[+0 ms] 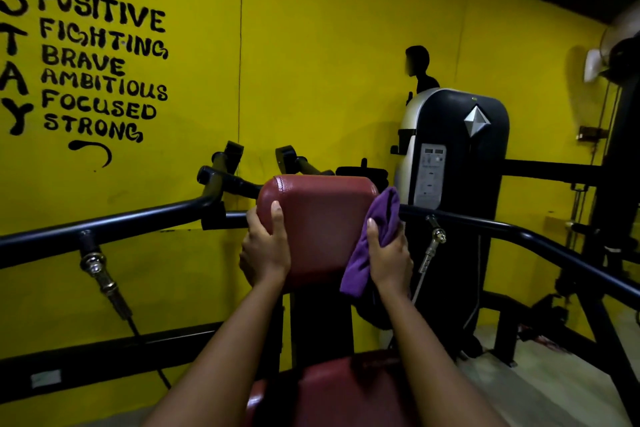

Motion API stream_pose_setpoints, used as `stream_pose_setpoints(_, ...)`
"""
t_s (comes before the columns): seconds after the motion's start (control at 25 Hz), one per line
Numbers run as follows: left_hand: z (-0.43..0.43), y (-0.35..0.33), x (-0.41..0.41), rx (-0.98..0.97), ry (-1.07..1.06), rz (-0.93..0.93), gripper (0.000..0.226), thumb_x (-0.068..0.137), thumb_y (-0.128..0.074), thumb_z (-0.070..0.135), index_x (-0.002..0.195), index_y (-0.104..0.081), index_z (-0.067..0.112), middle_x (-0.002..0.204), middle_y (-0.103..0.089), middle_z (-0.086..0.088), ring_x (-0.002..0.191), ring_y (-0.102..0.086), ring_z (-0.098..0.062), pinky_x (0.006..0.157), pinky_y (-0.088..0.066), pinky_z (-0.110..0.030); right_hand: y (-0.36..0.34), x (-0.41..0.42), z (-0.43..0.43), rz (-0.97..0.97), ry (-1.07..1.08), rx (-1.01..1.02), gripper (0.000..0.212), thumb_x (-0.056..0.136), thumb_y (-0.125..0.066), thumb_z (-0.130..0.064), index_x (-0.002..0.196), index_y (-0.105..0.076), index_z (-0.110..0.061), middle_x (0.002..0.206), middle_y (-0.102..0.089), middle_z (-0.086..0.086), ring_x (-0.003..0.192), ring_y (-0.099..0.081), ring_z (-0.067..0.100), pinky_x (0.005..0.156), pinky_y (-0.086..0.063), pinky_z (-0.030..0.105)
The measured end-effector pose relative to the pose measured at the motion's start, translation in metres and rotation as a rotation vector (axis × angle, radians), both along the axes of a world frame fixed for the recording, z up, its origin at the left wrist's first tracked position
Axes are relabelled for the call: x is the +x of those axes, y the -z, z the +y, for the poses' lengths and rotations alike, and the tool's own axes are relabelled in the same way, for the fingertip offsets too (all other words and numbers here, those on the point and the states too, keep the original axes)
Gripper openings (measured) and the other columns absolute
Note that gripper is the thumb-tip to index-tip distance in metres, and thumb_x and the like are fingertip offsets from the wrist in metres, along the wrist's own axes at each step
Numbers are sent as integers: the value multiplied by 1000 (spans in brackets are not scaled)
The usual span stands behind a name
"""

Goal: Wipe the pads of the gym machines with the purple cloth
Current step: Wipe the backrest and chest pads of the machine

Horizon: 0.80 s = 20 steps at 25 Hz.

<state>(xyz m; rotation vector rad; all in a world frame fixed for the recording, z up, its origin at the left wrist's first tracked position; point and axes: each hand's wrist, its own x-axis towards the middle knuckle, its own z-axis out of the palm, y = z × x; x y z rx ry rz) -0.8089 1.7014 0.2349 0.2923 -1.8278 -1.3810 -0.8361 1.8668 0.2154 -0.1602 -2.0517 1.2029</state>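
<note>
The left hand (266, 250) is gripping the left edge of the dark red, rounded leather back pad (322, 218) of a gym machine, its thumb lying flat on the front face and its fingers curling round behind. The right hand (389, 253) is clutching a bunched purple cloth (362, 253), fingers and thumb wrapping it, and is holding it against the pad's right edge; the cloth is sticking up above the hand and hanging down below it. A matching dark red seat pad (332, 388) is lying beneath both forearms. Curved black steel tube arms (104, 222) are reaching out on either side of the back pad. A black and silver weight-stack housing (457, 149) is standing just behind on the right, against a yellow wall (311, 62) carrying black painted lettering (100, 45).
</note>
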Motion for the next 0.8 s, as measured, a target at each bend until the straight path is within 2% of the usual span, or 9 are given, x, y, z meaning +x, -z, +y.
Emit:
stream_pose_setpoints(0.12,-7,5,8,-9,128,-56,60,95,-31,52,145,-27,18,131,-55,-17,118,-52,-35,91,-42,-37,20,19,2,-99,-40,-13,64,93,-43,-48,140,-32,-7,136,-45,22,120,-48,40,95,-39,41)
stream_pose_setpoints(0.24,-19,24,22,54,337,-128,60,94,-31,55,140,-34,18,135,-53,-12,121,-51,-32,100,-43,-41,33,42,10,-187,-147,-33,62,94,-45,-43,141,-29,-6,136,-45,24,122,-47,40,96,-38,39)
stream_pose_setpoints(0.32,-25,41,38,76,385,-194,61,93,-33,57,139,-35,18,135,-52,-10,120,-52,-31,100,-44,-44,38,60,15,-211,-190,-4,58,94,-47,-39,140,-30,-7,135,-48,22,121,-48,38,93,-39,37)
stream_pose_setpoints(0.4,-30,58,57,86,384,-248,57,93,-38,53,138,-38,18,133,-53,-10,119,-52,-30,96,-44,-42,43,78,19,-229,-232,46,53,95,-48,-35,140,-32,-12,134,-50,18,120,-50,36,91,-40,34)
stream_pose_setpoints(0.52,-36,79,86,52,391,-278,41,95,-45,43,127,-50,18,131,-55,-9,118,-53,-28,90,-43,-37,57,107,28,-272,-350,176,50,94,-51,-33,139,-37,-19,132,-54,11,119,-52,29,91,-39,31)
stream_pose_setpoints(0.68,-31,106,135,-47,393,-295,31,95,-49,32,119,-59,14,123,-59,-8,116,-54,-24,91,-43,-32,82,146,42,-366,-567,450,48,90,-58,-27,135,-44,-20,128,-56,5,118,-51,21,87,-36,23)
stream_pose_setpoints(0.8,-10,134,179,-173,380,-328,27,94,-51,24,116,-61,10,113,-63,-7,105,-57,-19,83,-41,-27,115,166,61,-485,-654,630,52,88,-59,-30,136,-41,-26,126,-54,9,117,-50,25,98,-38,38)
